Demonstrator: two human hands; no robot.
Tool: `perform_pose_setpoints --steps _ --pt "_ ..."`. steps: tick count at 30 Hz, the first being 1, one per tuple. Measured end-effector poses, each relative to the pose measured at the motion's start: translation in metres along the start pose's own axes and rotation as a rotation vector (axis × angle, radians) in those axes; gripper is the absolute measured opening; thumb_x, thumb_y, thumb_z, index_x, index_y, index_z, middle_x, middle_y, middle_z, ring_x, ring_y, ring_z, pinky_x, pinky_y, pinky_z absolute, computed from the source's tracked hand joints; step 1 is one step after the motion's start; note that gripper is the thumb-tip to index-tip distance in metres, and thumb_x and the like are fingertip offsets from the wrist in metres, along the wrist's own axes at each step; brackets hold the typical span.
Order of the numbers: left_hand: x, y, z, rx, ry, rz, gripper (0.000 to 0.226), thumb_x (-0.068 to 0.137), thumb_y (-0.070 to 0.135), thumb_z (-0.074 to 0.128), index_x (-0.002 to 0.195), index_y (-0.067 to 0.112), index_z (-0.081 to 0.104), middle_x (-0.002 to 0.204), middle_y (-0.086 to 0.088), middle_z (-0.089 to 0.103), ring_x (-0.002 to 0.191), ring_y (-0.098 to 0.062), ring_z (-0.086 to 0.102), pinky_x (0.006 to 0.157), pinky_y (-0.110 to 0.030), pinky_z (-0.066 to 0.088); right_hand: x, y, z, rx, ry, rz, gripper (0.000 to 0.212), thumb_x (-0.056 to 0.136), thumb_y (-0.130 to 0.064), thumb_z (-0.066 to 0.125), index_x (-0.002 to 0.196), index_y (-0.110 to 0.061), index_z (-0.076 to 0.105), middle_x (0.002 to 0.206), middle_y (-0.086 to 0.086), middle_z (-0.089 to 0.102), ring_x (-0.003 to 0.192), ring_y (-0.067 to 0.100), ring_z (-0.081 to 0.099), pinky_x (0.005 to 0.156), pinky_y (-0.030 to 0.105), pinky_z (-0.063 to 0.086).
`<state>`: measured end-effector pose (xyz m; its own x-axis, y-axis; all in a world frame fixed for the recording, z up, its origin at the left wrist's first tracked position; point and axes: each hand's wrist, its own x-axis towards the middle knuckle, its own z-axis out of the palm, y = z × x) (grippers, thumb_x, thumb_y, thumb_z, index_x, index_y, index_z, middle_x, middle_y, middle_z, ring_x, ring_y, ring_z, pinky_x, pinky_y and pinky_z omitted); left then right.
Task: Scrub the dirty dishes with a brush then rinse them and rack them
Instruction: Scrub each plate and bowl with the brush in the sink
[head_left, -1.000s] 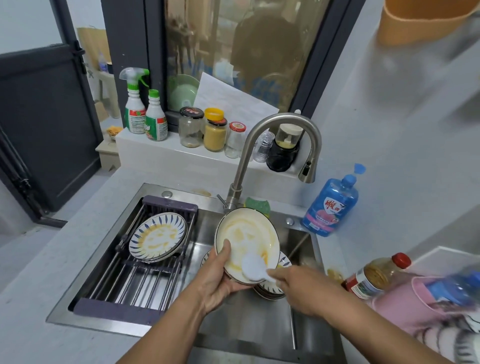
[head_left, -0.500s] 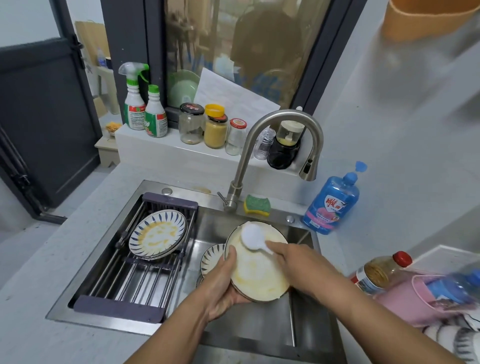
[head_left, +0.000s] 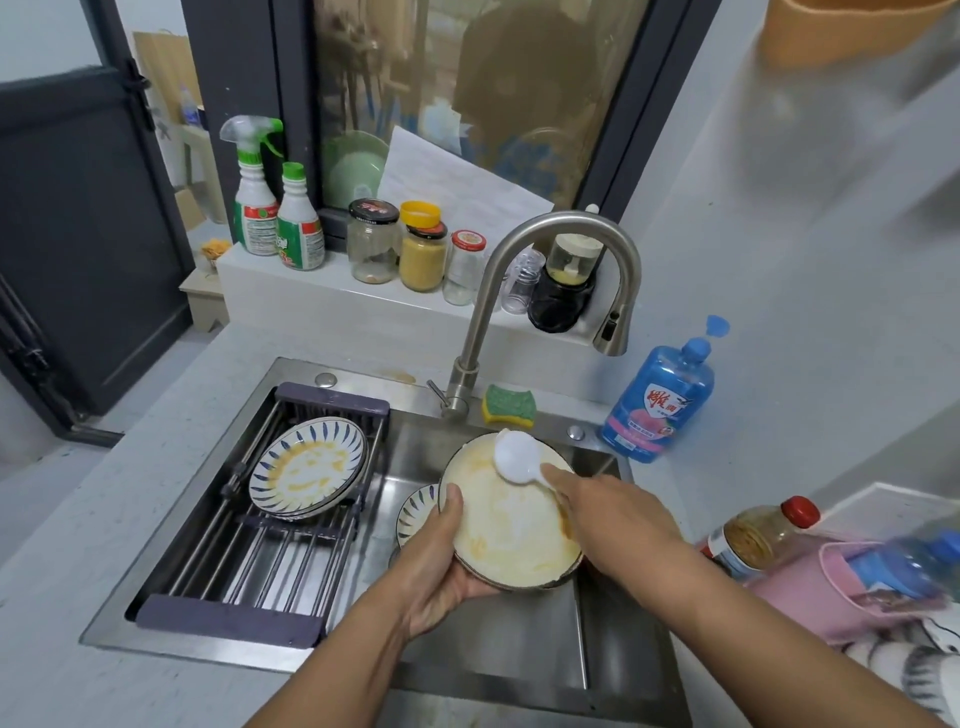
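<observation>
My left hand grips the lower left rim of a round plate smeared with yellow, held tilted over the sink. My right hand holds a white brush whose round head presses on the plate's upper part. Another patterned dish lies in the sink, mostly hidden behind the held plate. A blue-striped plate with yellow residue rests on the dark rack across the sink's left half.
A curved steel faucet rises behind the sink, with a green-yellow sponge at its base. A blue soap bottle stands at the right. Spray bottles and jars line the ledge. A sauce bottle sits at the right.
The brush head went from the plate's lower right to its upper part. The plate came down and tipped flatter, uncovering the sponge behind it.
</observation>
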<state>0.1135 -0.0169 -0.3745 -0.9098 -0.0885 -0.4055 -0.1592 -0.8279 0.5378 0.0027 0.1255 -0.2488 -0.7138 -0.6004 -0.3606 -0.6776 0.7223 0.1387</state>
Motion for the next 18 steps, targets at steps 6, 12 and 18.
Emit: perform_pose_setpoints --steps 6,12,18 --pt "0.017 0.005 -0.010 0.016 0.138 0.099 0.075 0.086 0.065 0.055 0.147 0.023 0.045 0.137 -0.011 0.065 0.117 -0.038 0.068 0.087 -0.069 0.054 -0.009 0.009 0.017 0.125 -0.222 -0.025 0.031 0.104 -0.024 0.041 0.130 -0.031 0.058 0.132 0.005 0.063 0.119 0.029 0.058 0.097 0.038 0.049" --pt "0.019 -0.003 -0.007 -0.045 0.137 0.053 0.080 0.086 0.071 0.045 0.145 0.017 0.049 0.133 -0.017 0.067 0.119 -0.041 0.066 0.098 -0.074 0.046 -0.012 -0.012 0.019 0.339 -0.297 -0.135 0.040 0.107 -0.033 0.041 0.146 -0.039 0.051 0.155 -0.003 0.047 0.140 0.024 0.043 0.110 0.026 0.034" --pt "0.006 0.000 0.002 0.103 0.133 0.084 0.056 0.097 0.064 0.039 0.140 0.031 0.051 0.129 -0.004 0.071 0.115 -0.032 0.070 0.087 -0.066 0.055 -0.011 0.025 0.020 0.023 -0.196 0.064 0.046 0.097 -0.016 0.045 0.132 -0.045 0.050 0.132 0.001 0.061 0.114 0.025 0.060 0.085 0.036 0.049"
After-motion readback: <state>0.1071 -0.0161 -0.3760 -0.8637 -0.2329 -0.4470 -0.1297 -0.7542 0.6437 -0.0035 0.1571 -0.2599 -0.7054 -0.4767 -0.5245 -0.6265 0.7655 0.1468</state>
